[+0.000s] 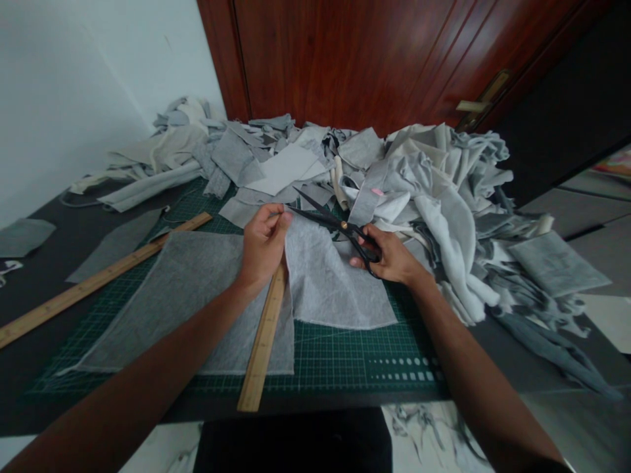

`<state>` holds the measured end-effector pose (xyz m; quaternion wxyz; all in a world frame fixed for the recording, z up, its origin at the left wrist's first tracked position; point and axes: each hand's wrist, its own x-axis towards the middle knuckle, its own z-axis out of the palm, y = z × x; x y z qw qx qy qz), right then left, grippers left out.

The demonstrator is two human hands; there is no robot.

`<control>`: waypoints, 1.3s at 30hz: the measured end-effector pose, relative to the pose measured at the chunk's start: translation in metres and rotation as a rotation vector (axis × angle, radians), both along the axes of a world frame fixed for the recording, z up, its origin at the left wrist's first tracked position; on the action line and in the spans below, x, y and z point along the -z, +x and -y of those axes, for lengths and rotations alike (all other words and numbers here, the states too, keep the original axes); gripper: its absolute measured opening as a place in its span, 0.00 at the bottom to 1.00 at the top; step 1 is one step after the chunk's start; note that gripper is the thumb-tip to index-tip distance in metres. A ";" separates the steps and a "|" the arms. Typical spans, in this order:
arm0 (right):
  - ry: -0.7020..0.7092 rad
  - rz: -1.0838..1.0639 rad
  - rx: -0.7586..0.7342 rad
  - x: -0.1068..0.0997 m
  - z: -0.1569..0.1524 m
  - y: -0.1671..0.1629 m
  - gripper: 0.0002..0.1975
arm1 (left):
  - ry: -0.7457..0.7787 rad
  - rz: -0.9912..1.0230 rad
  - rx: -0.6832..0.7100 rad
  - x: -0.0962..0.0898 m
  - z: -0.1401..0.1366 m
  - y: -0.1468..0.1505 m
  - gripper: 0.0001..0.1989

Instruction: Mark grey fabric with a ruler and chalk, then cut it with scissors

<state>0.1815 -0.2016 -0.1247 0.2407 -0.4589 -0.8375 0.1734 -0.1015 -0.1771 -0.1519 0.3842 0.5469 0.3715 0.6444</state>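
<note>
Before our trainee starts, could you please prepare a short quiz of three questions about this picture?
1. Who grips the black scissors?
A) the left hand
B) the right hand
C) neither hand

2. True or false: the blades of the scissors are closed together.

3. Fill in the blank: above the green cutting mat, the left hand pinches the edge of a piece of ____.

Key
1. B
2. False; the blades stand apart.
3. grey cloth
</note>
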 end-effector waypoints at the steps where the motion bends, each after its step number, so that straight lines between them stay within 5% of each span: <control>1: -0.001 0.010 -0.002 0.000 0.000 0.000 0.22 | 0.008 0.001 -0.014 0.000 -0.001 0.000 0.20; 23: 0.015 0.077 0.037 -0.002 -0.001 -0.008 0.25 | 0.011 -0.020 -0.077 0.000 0.001 0.001 0.15; 39: 0.043 0.058 0.058 -0.002 -0.001 -0.010 0.17 | 0.029 -0.056 -0.075 -0.008 0.003 0.000 0.07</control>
